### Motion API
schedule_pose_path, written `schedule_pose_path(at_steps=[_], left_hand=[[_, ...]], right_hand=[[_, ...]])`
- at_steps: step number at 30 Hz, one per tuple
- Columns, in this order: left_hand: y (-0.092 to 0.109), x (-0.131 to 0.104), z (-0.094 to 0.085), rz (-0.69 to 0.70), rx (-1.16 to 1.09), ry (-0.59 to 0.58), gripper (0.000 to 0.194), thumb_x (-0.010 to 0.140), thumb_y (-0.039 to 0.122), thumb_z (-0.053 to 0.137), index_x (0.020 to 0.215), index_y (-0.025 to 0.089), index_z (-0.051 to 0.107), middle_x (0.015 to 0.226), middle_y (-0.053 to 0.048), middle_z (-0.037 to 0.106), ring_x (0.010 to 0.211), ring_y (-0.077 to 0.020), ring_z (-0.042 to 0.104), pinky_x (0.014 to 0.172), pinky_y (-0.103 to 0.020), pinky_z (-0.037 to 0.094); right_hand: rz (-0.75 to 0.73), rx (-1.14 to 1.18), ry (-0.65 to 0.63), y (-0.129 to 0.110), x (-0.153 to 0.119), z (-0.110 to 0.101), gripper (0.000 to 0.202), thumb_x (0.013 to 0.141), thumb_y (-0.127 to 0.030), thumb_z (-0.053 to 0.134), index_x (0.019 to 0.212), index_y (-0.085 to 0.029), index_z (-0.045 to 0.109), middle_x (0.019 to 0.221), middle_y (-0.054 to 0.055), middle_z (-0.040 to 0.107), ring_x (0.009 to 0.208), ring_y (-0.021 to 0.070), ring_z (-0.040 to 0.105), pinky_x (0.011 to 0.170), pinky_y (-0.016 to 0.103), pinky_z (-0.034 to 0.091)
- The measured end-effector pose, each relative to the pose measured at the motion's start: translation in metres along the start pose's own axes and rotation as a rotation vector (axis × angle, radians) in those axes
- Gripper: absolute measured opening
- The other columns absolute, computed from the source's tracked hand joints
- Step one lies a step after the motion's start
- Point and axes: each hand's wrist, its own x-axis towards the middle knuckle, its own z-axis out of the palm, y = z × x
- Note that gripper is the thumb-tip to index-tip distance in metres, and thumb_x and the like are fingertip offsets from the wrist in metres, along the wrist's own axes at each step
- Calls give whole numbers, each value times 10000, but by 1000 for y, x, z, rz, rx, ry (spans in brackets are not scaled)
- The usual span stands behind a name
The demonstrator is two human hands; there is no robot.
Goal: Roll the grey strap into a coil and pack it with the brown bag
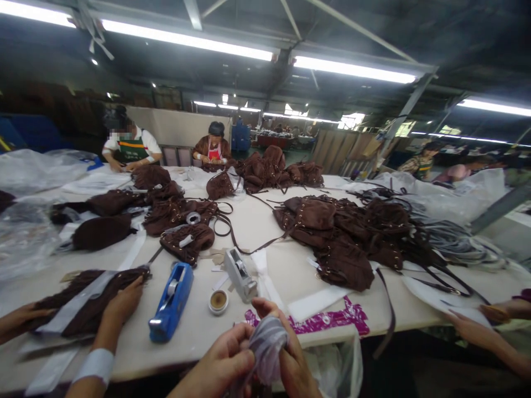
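Note:
At the bottom centre, just off the table's front edge, my left hand [232, 356] and my right hand [290, 354] are close together. Between them is a bunched, twisted piece of pale translucent wrapping [269, 345], with the fingers of both hands closed on it. Beyond my hands stand a grey tape dispenser [240, 273] and a small round tin [218, 302]. A blue tape dispenser [171, 301] lies farther left. Purple-and-white printed material [332, 320] runs along the table edge beyond my right hand.
Brown drawstring bags [348, 265] are heaped at centre right, with more [186, 243] at centre left. At left, another person's hands hold a brown bag [95, 298]. A person's hands hold a white sheet [440, 301] at right. Below the edge hangs a plastic-lined bin [350, 359].

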Motion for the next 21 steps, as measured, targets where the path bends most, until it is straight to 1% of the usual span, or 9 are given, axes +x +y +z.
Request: schedule_pose_path(at_steps=[3,6,10,12,13,15,17,19,21], left_hand=[[3,0,0,-123,-46,-78,375,816,339,734,1103,144,589,775,-35,633,472,-53,493,453,-161,318],[-3,2,-4,-136,-74,-77,482,806,418,745,1166,135,591,781,-49,645,426,-42,478,410,-157,274],[-22,2,-13,-139,-37,-7,586,761,515,768,1170,130,599,794,-52,641,409,-25,428,391,-160,236],[-29,0,-16,-148,-8,13,607,756,551,757,1166,131,601,757,-27,614,404,-16,382,401,-164,218],[-31,-1,-17,-148,21,17,607,751,572,749,1146,134,606,738,-10,593,404,-14,359,406,-167,208],[-32,-3,-19,-139,148,27,551,758,601,717,1044,140,621,723,16,551,429,-19,332,417,-170,205],[-30,-4,-19,-145,343,26,445,817,582,643,925,151,608,704,35,504,461,-40,322,426,-175,222],[-28,-6,-19,-124,555,25,300,883,467,569,872,169,595,730,27,519,534,-78,390,480,-179,304],[-28,-9,-18,-56,745,-2,179,893,354,544,887,190,616,826,-4,596,689,-132,505,634,-201,413]], right_hand=[[106,32,-14,7,-5,1,439,998,-474,409,1354,-239,516,1356,111,589,1256,262,547,1067,414,437],[136,60,-32,8,-8,1,397,967,-435,486,1309,-241,541,1304,93,615,1236,256,551,1074,404,416],[215,100,-126,2,-9,-6,298,852,-292,630,1144,-230,637,1091,43,686,1005,221,639,900,325,498],[286,96,-210,0,-10,-13,319,798,-224,671,1116,-223,656,1050,30,696,949,208,652,839,299,513],[313,88,-250,0,-11,-17,361,782,-206,683,1141,-222,649,1067,33,697,961,212,658,841,301,519],[313,17,-290,1,-16,-25,511,772,-190,703,1267,-227,584,1201,66,672,1088,239,642,938,342,510],[249,-145,-306,4,-23,-32,655,770,-169,713,1381,-242,490,1394,104,570,1275,261,545,1088,401,424],[166,-321,-353,8,-32,-37,708,784,-132,693,1432,-266,439,1529,105,436,1408,257,406,1181,425,309],[103,-406,-402,12,-41,-40,707,806,-93,643,1450,-277,416,1550,101,407,1430,247,374,1191,421,297]])
